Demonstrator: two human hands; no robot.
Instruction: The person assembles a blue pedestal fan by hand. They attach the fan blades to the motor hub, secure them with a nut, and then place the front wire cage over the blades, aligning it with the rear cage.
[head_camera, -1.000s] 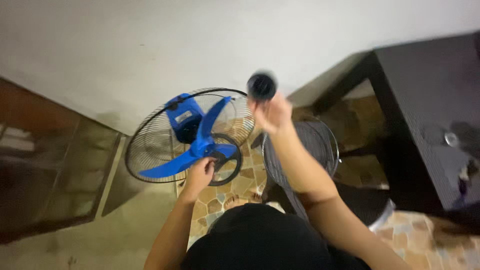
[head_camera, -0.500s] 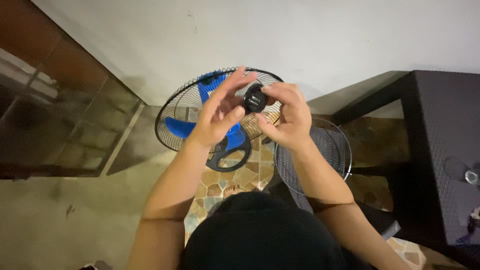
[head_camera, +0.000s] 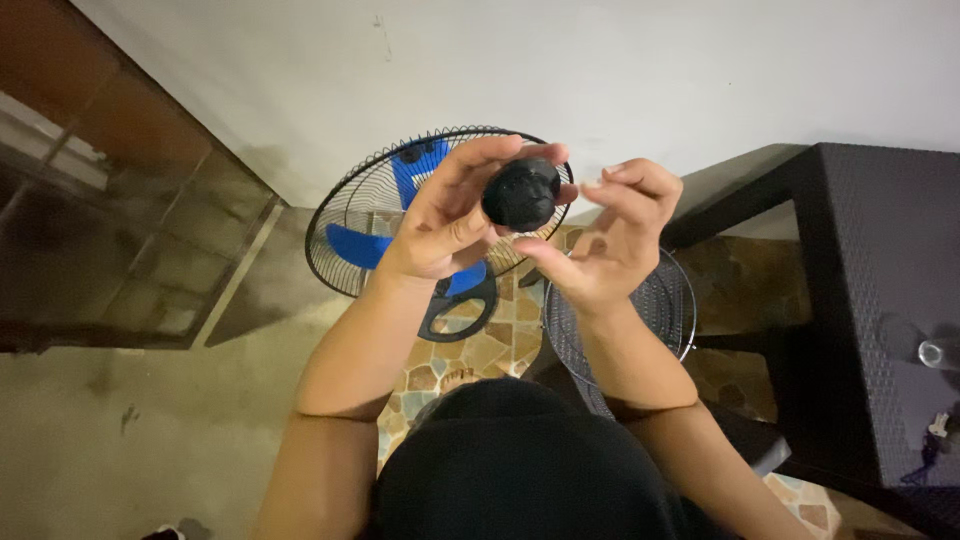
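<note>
Fingers (head_camera: 470, 175) of the left hand (head_camera: 440, 225) around a small round black cap (head_camera: 521, 194), matte and domed; right hand (head_camera: 610, 245) loosely open beside it.

Held a round black cap (head_camera: 521, 194) in the left hand (head_camera: 445, 225), fingers curled around it, raised in front of the blue-bladed fan (head_camera: 400, 215). Kept the right hand (head_camera: 605, 250) just beside the cap, fingers spread. Leaned a loose wire grille (head_camera: 640, 310) right of the fan, before a dark bench (head_camera: 885, 260).

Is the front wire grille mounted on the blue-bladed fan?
No, the round wire grille stands detached beside the blue-bladed fan, whose blades are uncovered.
</note>
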